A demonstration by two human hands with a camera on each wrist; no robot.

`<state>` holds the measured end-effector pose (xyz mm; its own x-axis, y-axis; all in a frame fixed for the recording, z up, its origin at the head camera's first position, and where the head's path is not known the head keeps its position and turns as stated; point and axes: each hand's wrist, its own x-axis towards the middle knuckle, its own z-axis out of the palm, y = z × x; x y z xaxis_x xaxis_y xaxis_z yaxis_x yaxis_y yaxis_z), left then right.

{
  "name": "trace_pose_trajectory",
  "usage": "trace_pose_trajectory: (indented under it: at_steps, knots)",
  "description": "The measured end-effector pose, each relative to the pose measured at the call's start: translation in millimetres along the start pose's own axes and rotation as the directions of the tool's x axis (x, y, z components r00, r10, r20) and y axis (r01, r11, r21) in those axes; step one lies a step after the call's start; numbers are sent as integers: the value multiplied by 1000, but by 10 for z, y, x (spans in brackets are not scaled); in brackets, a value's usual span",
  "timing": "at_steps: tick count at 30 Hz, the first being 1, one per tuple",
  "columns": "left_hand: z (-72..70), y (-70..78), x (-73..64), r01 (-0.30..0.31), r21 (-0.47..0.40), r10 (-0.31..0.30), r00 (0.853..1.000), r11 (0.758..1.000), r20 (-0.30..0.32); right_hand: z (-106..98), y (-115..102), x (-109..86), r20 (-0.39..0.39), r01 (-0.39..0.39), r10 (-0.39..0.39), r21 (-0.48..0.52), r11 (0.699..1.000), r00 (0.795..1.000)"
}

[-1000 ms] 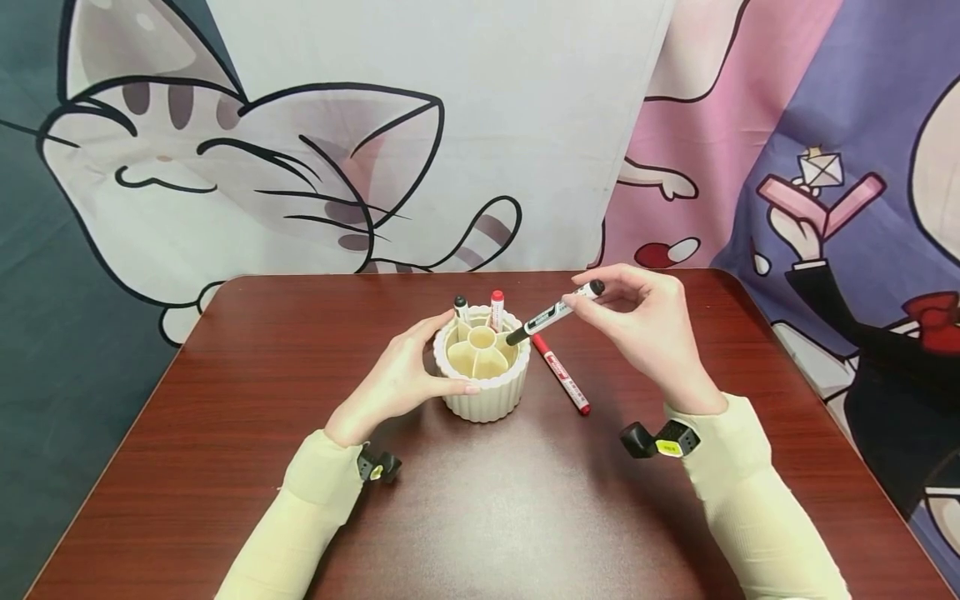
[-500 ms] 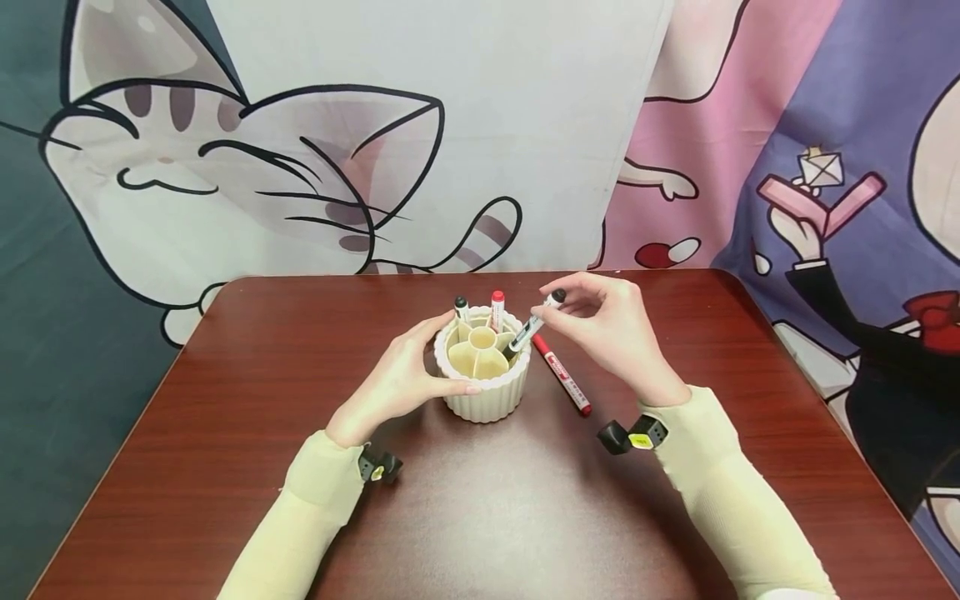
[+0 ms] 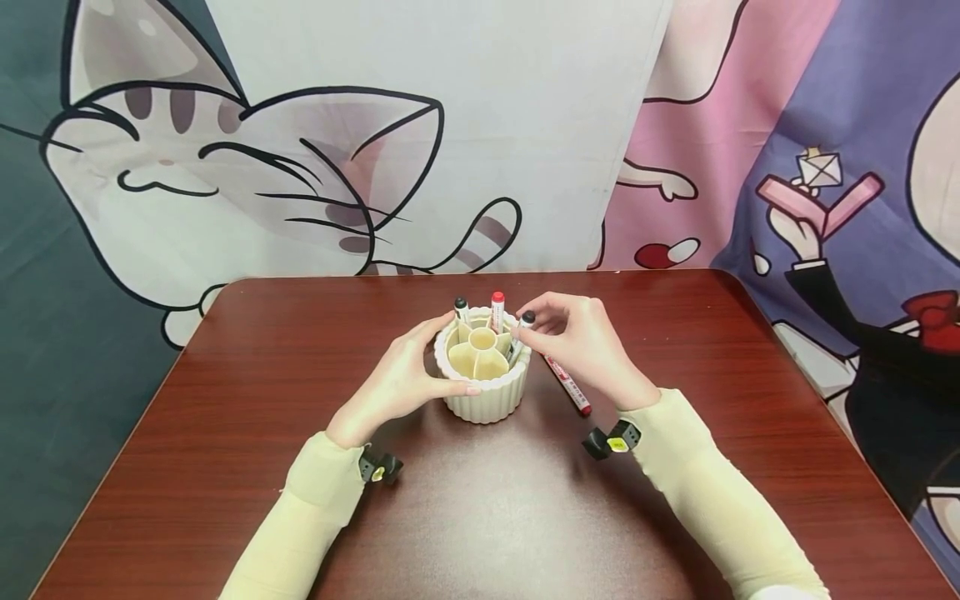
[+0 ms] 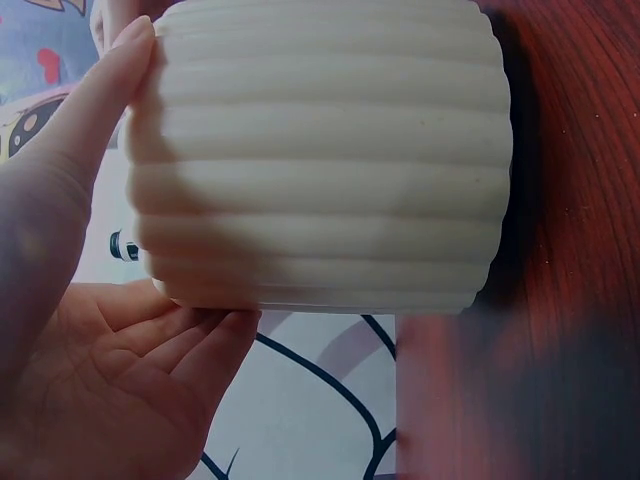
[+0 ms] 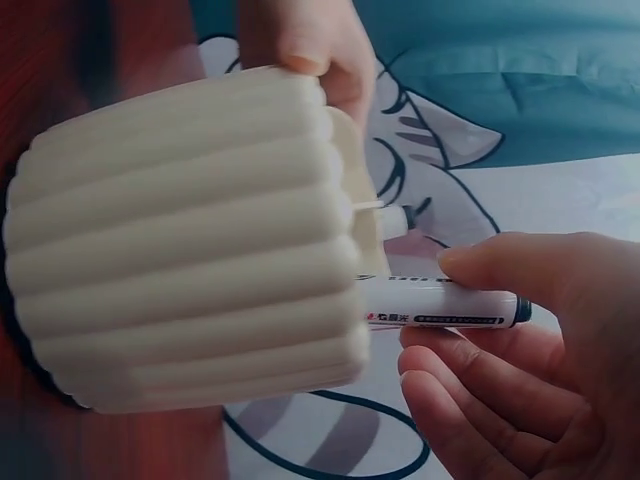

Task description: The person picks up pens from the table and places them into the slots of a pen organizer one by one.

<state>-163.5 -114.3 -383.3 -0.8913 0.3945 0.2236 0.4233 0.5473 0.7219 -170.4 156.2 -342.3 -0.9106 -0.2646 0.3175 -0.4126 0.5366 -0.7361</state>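
A cream, ribbed pen holder (image 3: 487, 404) with a scalloped rim and several compartments stands on the table. My left hand (image 3: 408, 371) grips its left side, thumb at the near rim and fingers round the far side. Over the right rim, my right hand (image 3: 585, 346) pinches a white marker with black ends (image 5: 450, 303) between thumb and fingers. The marker's lower part is down in a right-side compartment, hidden by the wall in the right wrist view. Another black-capped marker (image 3: 461, 310) and a red-capped marker (image 3: 497, 310) stand at the back of the holder.
A red marker (image 3: 567, 386) lies on the brown table (image 3: 300, 333) just right of the holder, its far end hidden behind my right hand. Behind the table hangs a cloth (image 3: 525, 150) printed with cartoon figures.
My right hand has moved left and down, bringing the marker from a slant above the rim into the compartment, more upright. The left hand and holder have stayed in place.
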Motion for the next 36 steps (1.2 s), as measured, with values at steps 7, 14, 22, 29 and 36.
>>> trace_pose_trajectory:
  at_steps: [7, 14, 22, 29, 36]
  knots:
    - [-4, 1, -4, -4, 11, 4, 1000, 1000, -4, 62, 33, -10, 36, 8, -7, -20, 1000, 999]
    - [5, -7, 5, -14, 15, 14, 1000, 1000, -9, 58, 54, -26, 44, 0, 1, -17, 1000, 999]
    - [13, 20, -62, -29, 100, 28, 1000, 995, 9, -109, 204, -124, 23, -84, 85, -37, 996, 996]
    - [-70, 76, -199, -18, 179, 14, 1000, 984, 27, -253, 397, -248, -5, -142, 142, -81, 987, 990]
    - [-153, 103, -284, -5, 174, 3, 1000, 985, 11, -274, 559, -373, 37, -175, 181, -124, 977, 983]
